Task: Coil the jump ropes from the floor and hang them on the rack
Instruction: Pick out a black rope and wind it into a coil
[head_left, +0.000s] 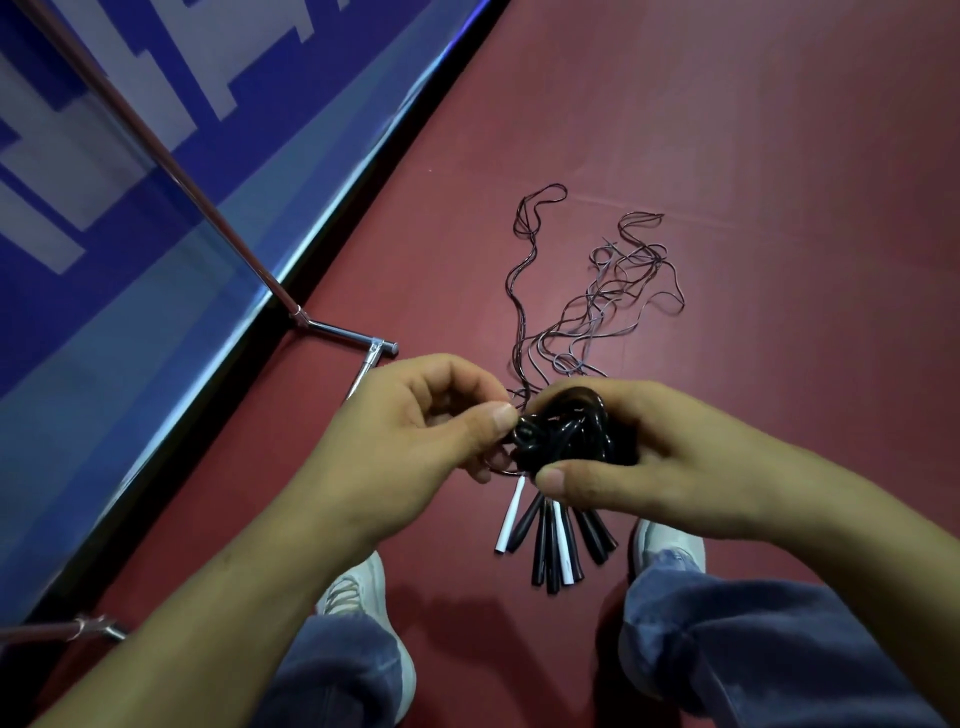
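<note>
Rope coil (566, 434) between rack foot (345, 335), open floor (779, 156)

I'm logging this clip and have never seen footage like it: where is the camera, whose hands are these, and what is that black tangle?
There is no machine here. A person wears one camera on the head, looking down, so you see their own left hand, right hand and white shoes. Both hands grip a bunch of looped black cord, part of the jump ropes. Black and white handles hang below it. The thin loose lengths trail across the red floor. The chrome tubing at left looks like the rack's foot.
</note>
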